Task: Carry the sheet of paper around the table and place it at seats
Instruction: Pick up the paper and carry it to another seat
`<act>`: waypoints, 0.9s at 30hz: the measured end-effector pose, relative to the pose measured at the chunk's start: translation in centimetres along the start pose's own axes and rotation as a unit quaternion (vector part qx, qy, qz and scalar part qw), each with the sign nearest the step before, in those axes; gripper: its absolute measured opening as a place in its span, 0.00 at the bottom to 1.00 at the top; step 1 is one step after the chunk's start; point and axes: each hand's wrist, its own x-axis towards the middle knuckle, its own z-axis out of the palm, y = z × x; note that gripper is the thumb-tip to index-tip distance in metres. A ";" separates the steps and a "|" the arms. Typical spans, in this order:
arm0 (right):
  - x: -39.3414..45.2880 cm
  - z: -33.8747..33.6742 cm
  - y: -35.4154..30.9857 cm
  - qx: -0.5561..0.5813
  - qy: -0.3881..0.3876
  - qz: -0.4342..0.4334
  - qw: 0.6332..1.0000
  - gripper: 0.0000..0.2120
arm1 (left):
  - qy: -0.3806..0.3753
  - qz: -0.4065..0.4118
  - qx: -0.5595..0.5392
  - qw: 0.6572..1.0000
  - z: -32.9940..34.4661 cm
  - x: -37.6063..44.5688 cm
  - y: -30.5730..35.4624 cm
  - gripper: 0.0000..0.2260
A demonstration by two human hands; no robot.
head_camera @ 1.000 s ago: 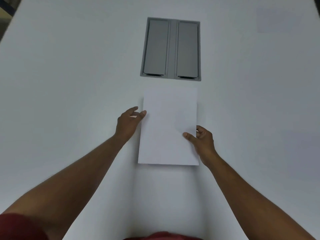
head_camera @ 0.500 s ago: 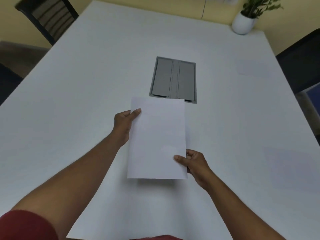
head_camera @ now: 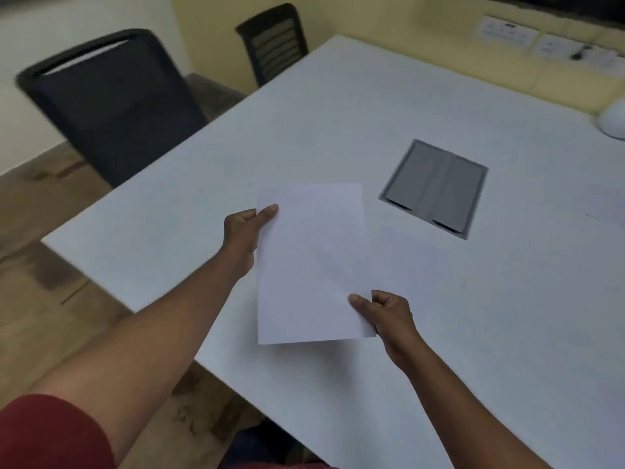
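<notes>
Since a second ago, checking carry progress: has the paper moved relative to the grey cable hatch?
Yes. The sheet of paper has come away from the cable hatch, toward the table's left edge.

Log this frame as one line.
phase: carrying | sheet of paper: lifted above table | left hand: pinches left edge | right hand: pinches lower right corner

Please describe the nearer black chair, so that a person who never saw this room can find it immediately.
Start from the large white table and look along its left edge, where two black chairs stand. The nearer chair is beside the table's left corner, over the wooden floor. Unlike the farther chair, whose back has horizontal slats, this one has a broad solid dark back with a slot-shaped opening across the top.
</notes>
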 end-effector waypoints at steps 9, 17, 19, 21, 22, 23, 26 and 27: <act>-1.7 11.2 -1.1 -0.107 -0.182 -0.032 0.977 0.07 | 0.227 0.062 -0.082 0.969 -16.0 -12.0 1.1 0.12; -5.2 24.4 -2.2 -0.176 -0.330 -0.062 0.925 0.07 | 0.375 0.116 -0.156 0.906 -28.7 -22.3 2.6 0.12; -6.0 27.4 -2.2 -0.187 -0.358 -0.067 0.912 0.07 | 0.405 0.122 -0.161 0.892 -31.6 -24.2 2.5 0.10; -7.0 30.5 -2.3 -0.199 -0.378 -0.074 0.901 0.07 | 0.428 0.128 -0.165 0.879 -34.5 -25.7 2.3 0.11; -7.4 32.1 -2.2 -0.204 -0.386 -0.076 0.896 0.07 | 0.437 0.130 -0.167 0.874 -35.9 -26.4 2.2 0.11; -7.8 33.8 -2.1 -0.208 -0.393 -0.077 0.892 0.07 | 0.444 0.133 -0.172 0.870 -37.4 -27.1 2.3 0.11; -9.2 38.9 -1.2 -0.223 -0.403 -0.081 0.884 0.09 | 0.460 0.140 -0.186 0.857 -42.2 -28.6 2.5 0.10; -9.7 40.7 -0.9 -0.231 -0.405 -0.082 0.881 0.10 | 0.463 0.141 -0.192 0.854 -43.9 -29.0 2.7 0.10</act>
